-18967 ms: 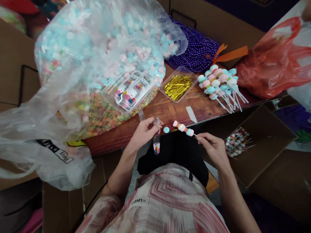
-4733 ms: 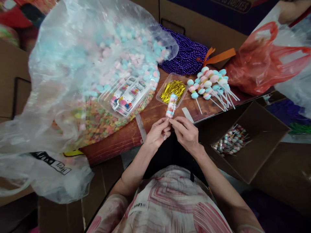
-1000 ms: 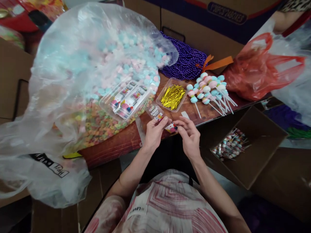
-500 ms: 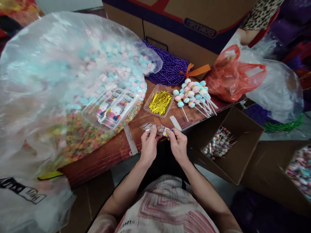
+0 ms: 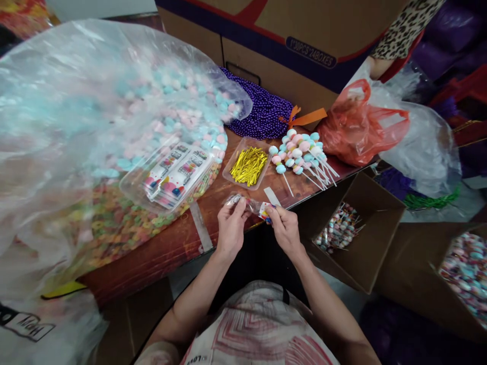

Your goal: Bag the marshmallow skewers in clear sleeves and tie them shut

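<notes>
Pinching one small printed plastic bag between them, the two hands are near the front edge of the surface. The left hand has the clear, crumpled end between thumb and fingers; the right hand is closed on the end with the coloured print. Whether something is inside this bag, I cannot tell. Just behind the hands, a clear plastic tray contains gold twist ties. To the right of it lies a pile of marshmallow skewers with white sticks. On the left, a second tray with more printed bags rests upon a large transparent sack of pastel candies. Below the surface, at the right, a cardboard box holds many candy skewers.
</notes>
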`<state>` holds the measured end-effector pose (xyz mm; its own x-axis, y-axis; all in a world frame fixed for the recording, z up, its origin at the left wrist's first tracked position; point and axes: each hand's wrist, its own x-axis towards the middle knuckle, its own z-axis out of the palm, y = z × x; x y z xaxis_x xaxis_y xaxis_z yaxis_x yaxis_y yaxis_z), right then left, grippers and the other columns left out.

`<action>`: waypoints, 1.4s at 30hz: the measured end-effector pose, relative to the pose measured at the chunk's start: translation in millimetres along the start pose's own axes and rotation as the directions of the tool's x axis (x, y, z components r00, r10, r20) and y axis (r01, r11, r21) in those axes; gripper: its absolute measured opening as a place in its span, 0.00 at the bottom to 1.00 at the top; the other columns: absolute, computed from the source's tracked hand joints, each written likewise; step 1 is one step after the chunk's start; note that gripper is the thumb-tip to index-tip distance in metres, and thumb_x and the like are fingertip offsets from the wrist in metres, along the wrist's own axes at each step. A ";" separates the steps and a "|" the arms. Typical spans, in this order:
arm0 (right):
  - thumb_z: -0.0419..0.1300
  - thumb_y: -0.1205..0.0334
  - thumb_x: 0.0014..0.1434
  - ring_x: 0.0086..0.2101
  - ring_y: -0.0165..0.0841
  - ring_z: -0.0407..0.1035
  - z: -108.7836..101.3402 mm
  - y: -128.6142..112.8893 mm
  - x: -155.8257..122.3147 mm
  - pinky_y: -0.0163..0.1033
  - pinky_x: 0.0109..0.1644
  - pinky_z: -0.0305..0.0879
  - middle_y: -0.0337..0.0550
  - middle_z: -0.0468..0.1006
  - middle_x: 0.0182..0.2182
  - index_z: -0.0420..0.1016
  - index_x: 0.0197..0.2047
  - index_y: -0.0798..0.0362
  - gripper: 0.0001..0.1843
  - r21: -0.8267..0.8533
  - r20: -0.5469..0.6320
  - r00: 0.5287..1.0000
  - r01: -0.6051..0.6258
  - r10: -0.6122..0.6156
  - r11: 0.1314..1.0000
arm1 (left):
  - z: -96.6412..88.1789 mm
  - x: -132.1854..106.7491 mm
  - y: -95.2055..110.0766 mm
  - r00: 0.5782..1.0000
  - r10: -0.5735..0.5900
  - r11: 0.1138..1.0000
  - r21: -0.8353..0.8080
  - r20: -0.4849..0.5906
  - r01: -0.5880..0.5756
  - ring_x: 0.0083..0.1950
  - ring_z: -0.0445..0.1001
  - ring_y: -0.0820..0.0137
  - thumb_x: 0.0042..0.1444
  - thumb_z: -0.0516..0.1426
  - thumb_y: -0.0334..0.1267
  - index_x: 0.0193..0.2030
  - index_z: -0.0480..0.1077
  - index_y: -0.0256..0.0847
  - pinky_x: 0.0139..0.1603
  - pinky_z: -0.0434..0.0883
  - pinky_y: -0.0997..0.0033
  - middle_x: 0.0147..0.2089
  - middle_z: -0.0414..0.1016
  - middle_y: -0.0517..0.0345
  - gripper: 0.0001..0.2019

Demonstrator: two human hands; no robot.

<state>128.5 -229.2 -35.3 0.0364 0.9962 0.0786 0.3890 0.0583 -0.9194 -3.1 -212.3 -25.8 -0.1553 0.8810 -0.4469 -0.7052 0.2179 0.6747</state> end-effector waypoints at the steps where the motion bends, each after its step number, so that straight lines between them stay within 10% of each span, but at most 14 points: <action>1: 0.53 0.46 0.69 0.22 0.27 0.55 -3.0 -1.3 2.9 0.36 0.29 0.52 0.34 0.59 0.18 0.59 0.20 0.51 0.28 -0.027 0.016 1.000 0.014 -0.014 1.000 | 0.1 2.3 1.0 1.000 0.002 1.000 -0.010 -0.007 -0.002 0.33 0.77 0.75 0.39 0.75 0.42 0.29 0.76 0.39 0.40 0.73 0.73 0.32 0.79 0.62 0.16; 7: 0.50 0.51 0.71 0.26 0.31 0.61 -15.5 2.4 38.9 0.37 0.34 0.57 0.38 0.67 0.22 0.64 0.25 0.50 0.22 -0.336 -0.133 0.989 0.021 -0.069 0.942 | 4.4 14.2 7.1 0.988 0.066 0.993 -0.086 -0.139 -0.079 0.33 0.77 0.76 0.35 0.76 0.41 0.29 0.75 0.39 0.40 0.71 0.75 0.30 0.79 0.63 0.18; 14: 0.56 0.64 0.65 0.38 0.42 0.68 -16.4 25.1 88.6 0.42 0.39 0.56 0.54 0.77 0.39 0.73 0.39 0.55 0.06 -0.787 -0.210 0.976 -0.132 -0.060 0.602 | 6.7 27.7 16.9 0.972 -0.084 0.977 -0.211 -0.221 0.037 0.31 0.75 0.78 0.43 0.74 0.38 0.31 0.74 0.38 0.38 0.67 0.75 0.29 0.79 0.62 0.15; 22: 0.54 0.63 0.66 0.33 0.36 0.68 -42.0 28.1 35.3 0.39 0.38 0.60 0.44 0.76 0.31 0.73 0.33 0.52 0.10 -0.553 -0.365 0.909 -0.036 -0.203 0.833 | 6.8 30.6 14.8 0.961 -0.146 0.961 -0.263 -0.235 0.082 0.32 0.75 0.79 0.54 0.69 0.36 0.34 0.74 0.38 0.40 0.68 0.76 0.32 0.79 0.61 0.09; 27: 0.61 0.60 0.64 0.29 0.32 0.68 -57.3 19.0 -19.8 0.37 0.34 0.63 0.38 0.76 0.28 0.77 0.34 0.51 0.07 -0.174 -0.380 0.924 -0.025 -0.043 0.984 | 7.6 32.7 13.3 0.967 -0.115 0.962 -0.269 -0.229 0.051 0.32 0.74 0.78 0.54 0.69 0.36 0.34 0.74 0.37 0.40 0.67 0.75 0.31 0.78 0.61 0.08; 42: 0.62 0.66 0.64 0.30 0.30 0.69 -75.0 12.3 -33.3 0.37 0.36 0.63 0.37 0.76 0.30 0.79 0.36 0.50 0.05 -0.137 -0.089 0.981 0.159 -0.172 0.978 | -3.9 30.2 8.3 0.999 0.039 0.998 -0.038 -0.029 -0.040 0.33 0.79 0.74 0.41 0.74 0.43 0.33 0.74 0.39 0.38 0.72 0.73 0.33 0.80 0.61 0.18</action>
<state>201.1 -266.5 -20.3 0.0503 0.9616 0.2698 0.5120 0.2071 -0.8336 -16.3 -185.6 -35.9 -0.2028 0.8763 -0.4369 -0.7241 0.1662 0.6694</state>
